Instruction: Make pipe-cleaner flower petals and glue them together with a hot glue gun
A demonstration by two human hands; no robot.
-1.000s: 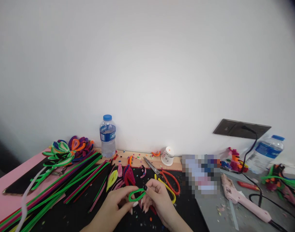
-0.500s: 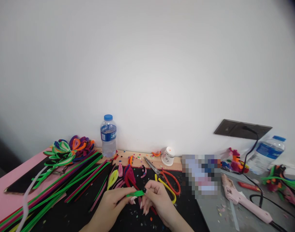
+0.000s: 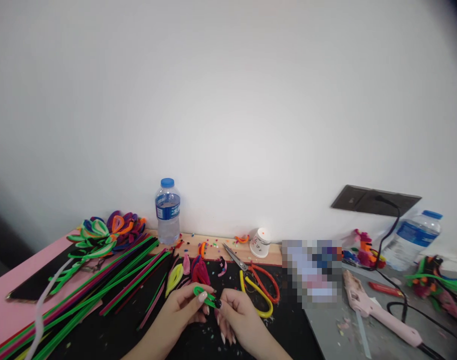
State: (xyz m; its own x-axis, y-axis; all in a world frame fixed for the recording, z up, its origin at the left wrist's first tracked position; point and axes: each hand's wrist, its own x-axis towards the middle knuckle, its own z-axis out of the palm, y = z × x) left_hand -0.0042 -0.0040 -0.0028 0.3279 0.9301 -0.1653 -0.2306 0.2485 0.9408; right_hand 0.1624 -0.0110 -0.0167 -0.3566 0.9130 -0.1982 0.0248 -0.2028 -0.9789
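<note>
My left hand [image 3: 179, 312] and my right hand [image 3: 238, 316] meet over the black mat [image 3: 138, 335] near the front edge. Both pinch a short green pipe cleaner [image 3: 204, 295] folded into a narrow flattened loop. The left thumb and forefinger press its left end; the right fingertips hold its right end. Just behind the hands lie small folded petals [image 3: 193, 270] in yellow, pink and dark red. Scissors [image 3: 256, 280] with orange and yellow handles lie right of the hands.
Long pipe cleaners [image 3: 101, 290] fan across the left. Finished loop flowers [image 3: 104, 232] sit at back left. A water bottle [image 3: 167, 210], a paper cup [image 3: 259, 242], a pink glue gun [image 3: 371, 307] with cord, and another bottle [image 3: 412, 237] stand around.
The green loop was open and round, then got squeezed flat. It now sits slightly further left and higher between both hands' fingertips.
</note>
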